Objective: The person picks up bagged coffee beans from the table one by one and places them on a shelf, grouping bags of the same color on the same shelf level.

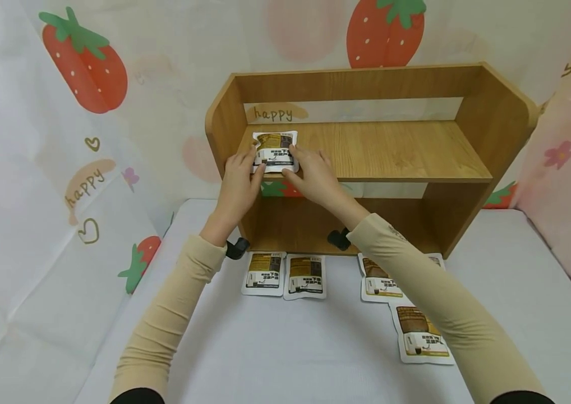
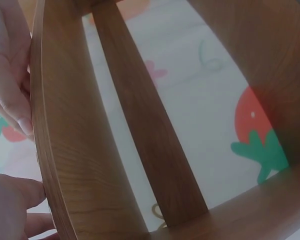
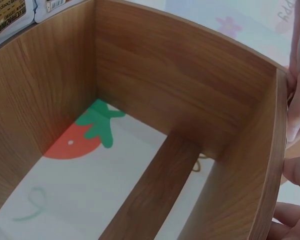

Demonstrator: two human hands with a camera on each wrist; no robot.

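Note:
A white and brown packet [image 1: 275,150] lies at the left end of the upper board of a wooden shelf [image 1: 396,150]. My left hand [image 1: 257,160] pinches its left edge, thumb on the lower corner. My right hand [image 1: 289,161] pinches its right edge. In the left wrist view the fingers [image 2: 12,100] lie beside the board's front edge [image 2: 45,150]; the packet is hidden there. In the right wrist view the fingers [image 3: 297,115] sit at the same edge, above the open lower compartment [image 3: 140,125].
Several more packets lie on the white table in front of the shelf: two side by side [image 1: 263,273] [image 1: 306,276], others [image 1: 378,283] [image 1: 422,334] partly under my right sleeve. Strawberry-print cloth [image 1: 83,73] hangs behind and at both sides. The shelf's upper board is bare to the right.

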